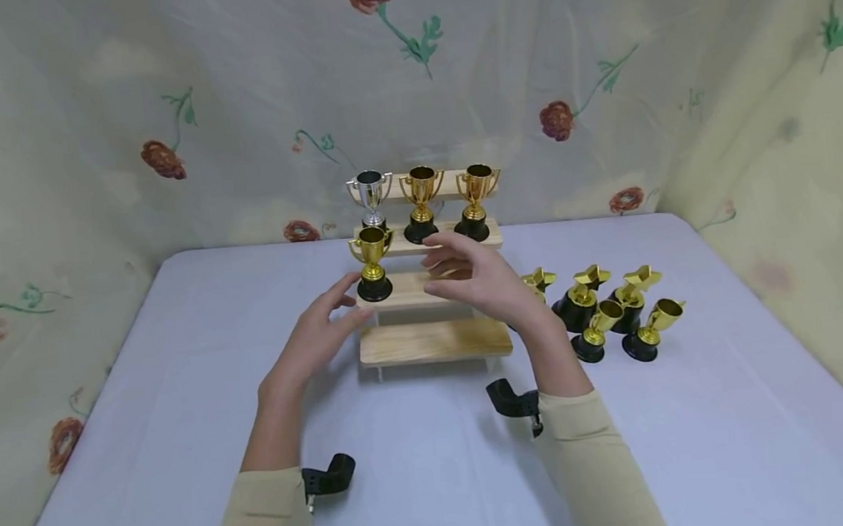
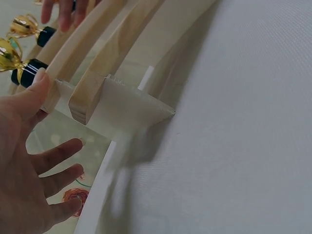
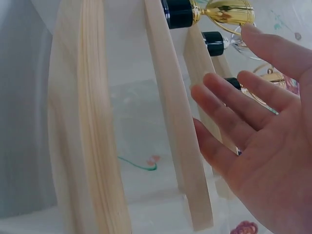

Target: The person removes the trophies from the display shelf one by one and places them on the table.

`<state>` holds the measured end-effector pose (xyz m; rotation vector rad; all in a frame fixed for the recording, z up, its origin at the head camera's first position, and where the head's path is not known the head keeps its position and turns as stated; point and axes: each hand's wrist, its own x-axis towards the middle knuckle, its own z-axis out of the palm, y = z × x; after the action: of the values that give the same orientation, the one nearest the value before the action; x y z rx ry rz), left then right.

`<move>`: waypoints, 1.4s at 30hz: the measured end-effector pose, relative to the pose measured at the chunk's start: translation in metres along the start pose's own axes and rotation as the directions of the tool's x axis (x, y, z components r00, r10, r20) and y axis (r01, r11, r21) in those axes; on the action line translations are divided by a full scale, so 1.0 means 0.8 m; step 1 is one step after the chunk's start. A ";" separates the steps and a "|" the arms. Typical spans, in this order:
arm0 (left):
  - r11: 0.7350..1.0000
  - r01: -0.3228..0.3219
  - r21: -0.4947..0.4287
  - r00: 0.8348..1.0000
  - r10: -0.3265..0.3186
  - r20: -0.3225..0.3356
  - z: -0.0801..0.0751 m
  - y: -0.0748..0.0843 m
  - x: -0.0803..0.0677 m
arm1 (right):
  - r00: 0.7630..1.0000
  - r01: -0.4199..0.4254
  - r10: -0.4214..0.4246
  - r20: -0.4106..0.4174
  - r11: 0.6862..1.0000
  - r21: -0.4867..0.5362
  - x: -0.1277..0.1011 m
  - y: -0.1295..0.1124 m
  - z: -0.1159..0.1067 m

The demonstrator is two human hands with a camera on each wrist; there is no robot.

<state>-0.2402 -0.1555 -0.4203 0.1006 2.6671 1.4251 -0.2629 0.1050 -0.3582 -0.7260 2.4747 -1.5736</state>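
Observation:
A small gold trophy cup (image 1: 371,255) on a black base stands upright at the left end of a wooden shelf step (image 1: 412,289). My left hand (image 1: 311,335) is beside that end; in the left wrist view its thumb (image 2: 34,95) lies at the step's end near the black base, the other fingers spread. My right hand (image 1: 479,283) hovers before the rack's right side, fingers loosely bent and holding nothing. On the step behind stand a silver cup (image 1: 370,188) and two gold-toned cups, one in the middle (image 1: 422,184) and one at the right (image 1: 478,183).
The lowest step (image 1: 436,341) of the rack faces me. Right of it on the white-covered table (image 1: 182,451) are several gold star trophies (image 1: 581,299) and two gold cups, one nearer (image 1: 600,322) and one farther right (image 1: 656,326). A flowered curtain (image 1: 242,103) hangs behind.

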 end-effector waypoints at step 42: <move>0.999 0.026 0.025 1.000 -0.026 -0.005 -0.002 -0.002 0.002 | 0.998 0.062 -0.060 -0.020 0.990 0.124 0.046 -0.013 0.059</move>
<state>-0.2418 -0.1577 -0.4210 0.0650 2.6803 1.3871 -0.2752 0.0464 -0.3649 -0.7797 2.3608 -1.7430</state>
